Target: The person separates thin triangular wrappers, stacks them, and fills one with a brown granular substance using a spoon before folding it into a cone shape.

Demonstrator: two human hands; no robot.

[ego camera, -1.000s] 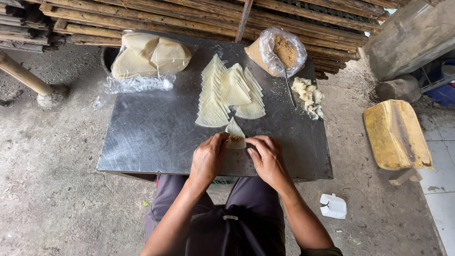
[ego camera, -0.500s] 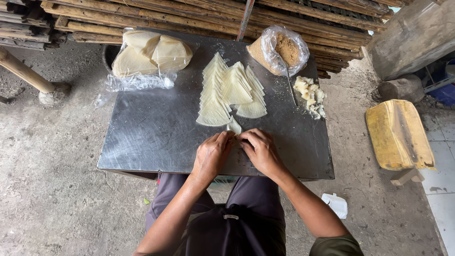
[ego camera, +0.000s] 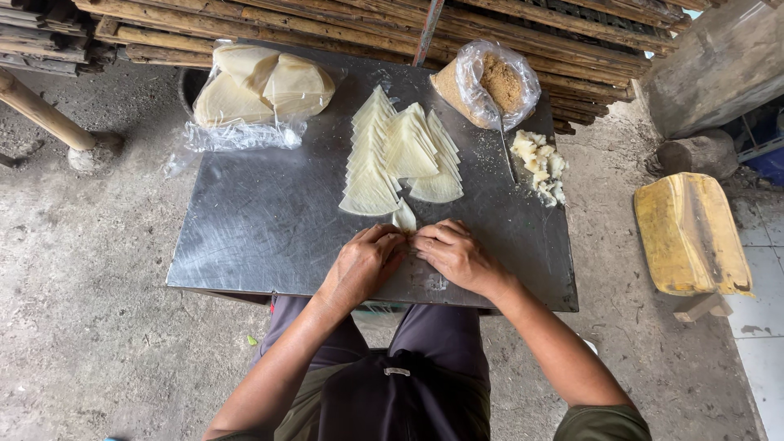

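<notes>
My left hand (ego camera: 361,263) and my right hand (ego camera: 454,253) meet at the near middle of a steel table top (ego camera: 261,220). Both pinch one pale triangular dough sheet (ego camera: 404,217), whose tip sticks out just beyond my fingertips. Its lower part is hidden under my fingers. Right behind it lie fanned rows of similar pale triangular sheets (ego camera: 400,155).
At the table's far left lies a clear bag of round pale wrappers (ego camera: 261,88). At the far right stands an open bag of brown crumbly filling (ego camera: 494,82), with pale chunks (ego camera: 541,163) beside it. A yellow block-shaped stool (ego camera: 692,233) is on the floor right; bamboo poles (ego camera: 327,24) run behind.
My hands have drawn closer together over the dough sheet, folding it smaller. The view has shifted slightly; the other things on the table stay put.
</notes>
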